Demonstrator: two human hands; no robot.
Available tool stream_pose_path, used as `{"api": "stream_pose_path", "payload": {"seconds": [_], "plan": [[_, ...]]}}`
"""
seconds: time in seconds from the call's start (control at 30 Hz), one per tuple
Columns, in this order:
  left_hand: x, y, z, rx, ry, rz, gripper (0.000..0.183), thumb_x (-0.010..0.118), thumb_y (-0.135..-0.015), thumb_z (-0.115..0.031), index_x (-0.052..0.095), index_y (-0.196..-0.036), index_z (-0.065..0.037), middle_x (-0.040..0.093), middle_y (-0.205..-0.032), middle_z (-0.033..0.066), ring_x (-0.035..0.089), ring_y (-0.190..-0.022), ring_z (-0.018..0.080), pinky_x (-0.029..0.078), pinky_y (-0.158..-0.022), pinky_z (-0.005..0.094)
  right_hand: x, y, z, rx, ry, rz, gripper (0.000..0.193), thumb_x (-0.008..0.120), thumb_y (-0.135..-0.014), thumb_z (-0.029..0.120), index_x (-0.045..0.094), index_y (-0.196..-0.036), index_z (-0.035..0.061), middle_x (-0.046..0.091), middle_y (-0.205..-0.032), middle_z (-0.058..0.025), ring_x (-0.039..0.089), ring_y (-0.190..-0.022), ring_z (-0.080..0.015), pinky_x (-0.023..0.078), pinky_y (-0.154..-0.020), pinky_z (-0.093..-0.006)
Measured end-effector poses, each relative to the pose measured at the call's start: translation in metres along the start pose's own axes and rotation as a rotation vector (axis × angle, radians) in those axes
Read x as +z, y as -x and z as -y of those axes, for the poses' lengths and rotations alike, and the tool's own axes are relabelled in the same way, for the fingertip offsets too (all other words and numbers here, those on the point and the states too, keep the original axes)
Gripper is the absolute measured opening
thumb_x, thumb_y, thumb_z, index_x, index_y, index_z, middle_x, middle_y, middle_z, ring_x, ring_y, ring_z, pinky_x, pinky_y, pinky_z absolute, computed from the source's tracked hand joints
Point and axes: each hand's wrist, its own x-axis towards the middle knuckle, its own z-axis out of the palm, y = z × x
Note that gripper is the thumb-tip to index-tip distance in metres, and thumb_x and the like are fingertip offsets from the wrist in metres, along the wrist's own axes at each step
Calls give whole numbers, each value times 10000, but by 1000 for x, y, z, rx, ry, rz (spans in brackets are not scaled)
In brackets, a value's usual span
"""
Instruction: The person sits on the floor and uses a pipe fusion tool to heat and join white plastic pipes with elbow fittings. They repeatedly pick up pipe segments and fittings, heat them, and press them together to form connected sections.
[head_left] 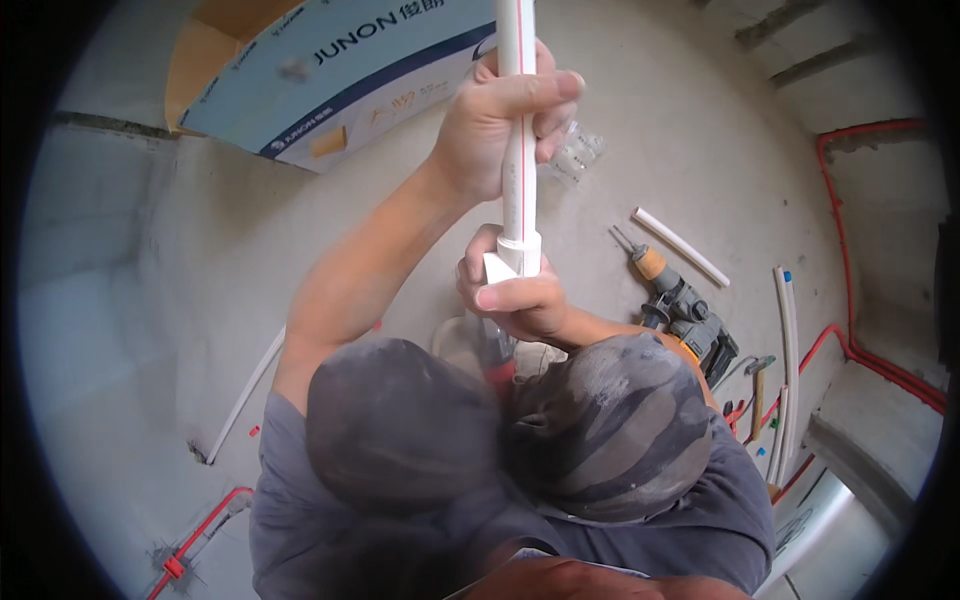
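Observation:
A long white plastic pipe (pixel 517 195) with a thin red stripe stands lengthwise before me, its far end running out of the top of the view. My left hand (pixel 505 115) is wrapped round it partway up, thumb across the front. At the pipe's near end sits a white pipe fitting (pixel 518 262) with an angular side. The fingers and thumb of my right hand (pixel 520 300) close round that fitting from below. Under the right hand, between my knees, shows part of a grey and red object (pixel 498 362), mostly hidden and blurred.
A big blue cardboard box (pixel 290 85) stands at far left. A clear plastic bag (pixel 578 155) lies beyond the pipe. On the right floor are a rotary hammer drill (pixel 690 310), a short white pipe (pixel 682 246), a hammer (pixel 757 405) and longer pipes (pixel 788 350). Red conduit (pixel 845 270) follows the wall.

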Motion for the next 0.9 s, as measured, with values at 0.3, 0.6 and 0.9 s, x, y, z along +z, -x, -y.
{"api": "stream_pose_path", "payload": {"seconds": [0.3, 0.6, 0.9], "plan": [[21, 24, 14, 96, -135, -77, 261, 687, -878, -40, 464, -765, -113, 507, -627, 28, 475, -482, 128, 372, -489, 270, -1, 15, -11, -51, -7, -65, 224, 723, -816, 21, 554, -963, 24, 508, -756, -44, 435, -638, -150, 339, -610, -331], [19, 26, 13, 87, -181, -152, 239, 689, -874, -35, 487, -770, -109, 519, -624, 10, 483, -481, 112, 378, -486, 261, -1, 11, -10, -17, -48, -15, 275, 753, -813, 74, 564, -1004, 18, 543, -790, -67, 482, -662, -146, 374, -613, -309], [16, 24, -5, 139, -579, -304, 290, 789, -886, -97, 521, -777, -100, 553, -653, -9, 522, -519, 76, 410, -486, 241, -8, 2, 4, 189, -5, -32, 432, 785, -813, 158, 547, -1138, 5, 625, -871, -124, 480, -531, -109, 373, -502, -254]]}}
